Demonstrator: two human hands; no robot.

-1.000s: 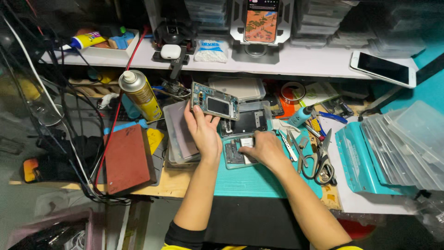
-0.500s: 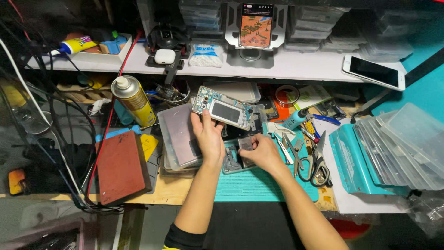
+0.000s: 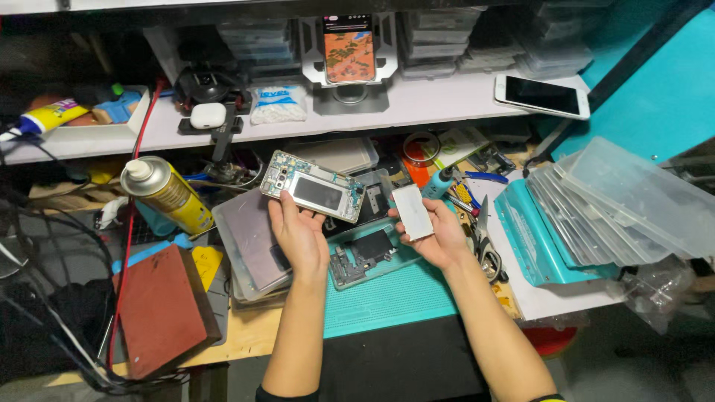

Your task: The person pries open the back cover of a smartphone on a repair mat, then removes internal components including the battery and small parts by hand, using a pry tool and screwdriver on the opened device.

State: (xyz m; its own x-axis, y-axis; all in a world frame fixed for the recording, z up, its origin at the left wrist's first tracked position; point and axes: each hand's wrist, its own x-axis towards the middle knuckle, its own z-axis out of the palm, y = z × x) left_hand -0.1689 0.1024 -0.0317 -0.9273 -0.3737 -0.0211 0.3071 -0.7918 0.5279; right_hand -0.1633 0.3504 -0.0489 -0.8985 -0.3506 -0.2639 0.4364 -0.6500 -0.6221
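Left hand grips opened phone frame, fingers clamped along its lower edge. Right hand pinches flat white battery between thumb and fingertips. Second dismantled phone lies on teal mat, just below both palms.

Left hand grips an opened phone frame from below, lifted and tilted over the bench. Right hand holds a flat white rectangular part, apart from the frame. Another stripped phone body lies on the teal mat between the hands. Yellow spray can at far left, red-brown block near left. Stacked clear plastic trays on the right. Phone on stand on the far shelf.
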